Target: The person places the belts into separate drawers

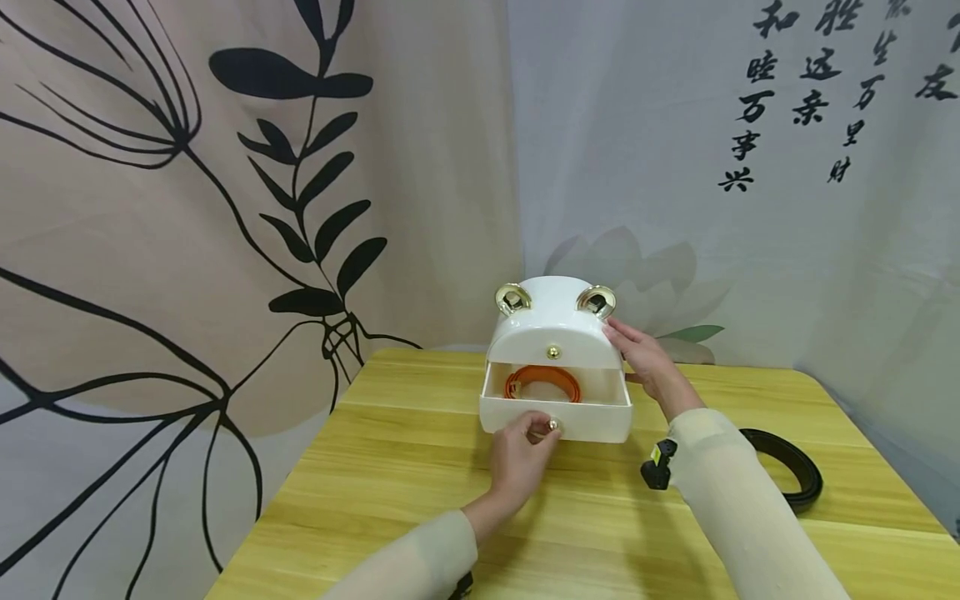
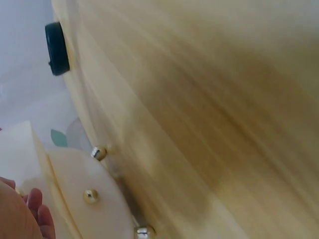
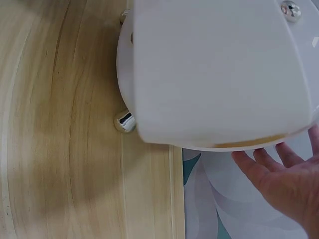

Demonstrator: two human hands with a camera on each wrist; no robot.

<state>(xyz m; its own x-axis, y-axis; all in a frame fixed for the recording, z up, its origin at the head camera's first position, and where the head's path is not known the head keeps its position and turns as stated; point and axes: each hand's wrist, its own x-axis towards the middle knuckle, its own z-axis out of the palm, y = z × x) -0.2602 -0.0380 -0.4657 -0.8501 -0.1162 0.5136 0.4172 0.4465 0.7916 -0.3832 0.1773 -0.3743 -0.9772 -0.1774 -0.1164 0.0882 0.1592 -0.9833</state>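
A white storage box (image 1: 557, 319) with gold ring-shaped ears stands on the table, its lower drawer (image 1: 517, 414) pulled out. Inside the drawer lies a coiled orange belt (image 1: 543, 372). My left hand (image 1: 517, 467) pinches the round gold drawer knob (image 1: 553, 424) between thumb and fingers. Against the box's right side rests my right hand (image 1: 651, 367), its fingers extended. In the right wrist view, that hand's fingertips (image 3: 244, 158) touch the edge of the white shell. Only part of the left hand shows in its wrist view.
A coiled black belt (image 1: 806, 475) lies on the wooden table (image 1: 360, 467), right of my right forearm. Behind the table hangs a printed cloth (image 1: 450, 167) with plant shapes and writing. Another gold knob (image 1: 552, 352) sits on the box's upper front.
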